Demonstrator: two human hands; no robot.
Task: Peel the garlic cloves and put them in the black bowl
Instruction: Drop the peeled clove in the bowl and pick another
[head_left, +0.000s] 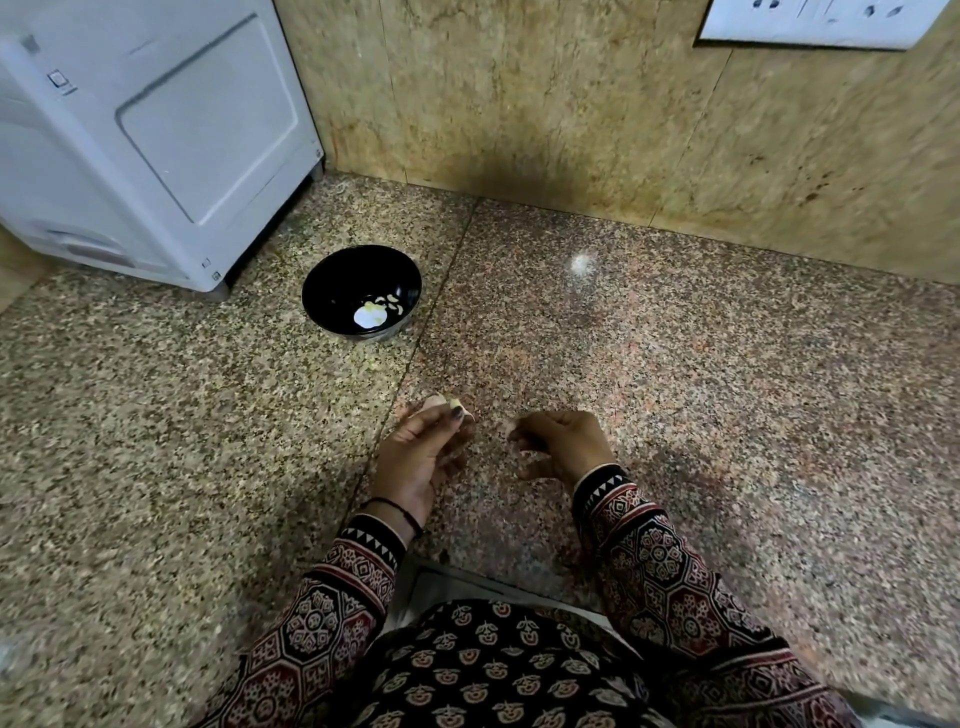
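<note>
The black bowl (332, 280) stands on the granite counter (675, 364), up and left of my hands, with a few pale peeled garlic cloves (390, 304) at its bottom. My left hand (421, 454) pinches a garlic clove (456, 404) between thumb and fingertips, loose papery skin (434, 401) showing beside it. My right hand (563, 444) is a short way to the right, fingers curled downward just above the counter; a small pale scrap shows at its fingertips, and what it holds is hidden.
A white appliance (145, 140) stands at the back left, close to the bowl. A tiled wall (571, 104) backs the counter, with a white socket plate (815, 23) at top right. The counter's front edge lies under my forearms.
</note>
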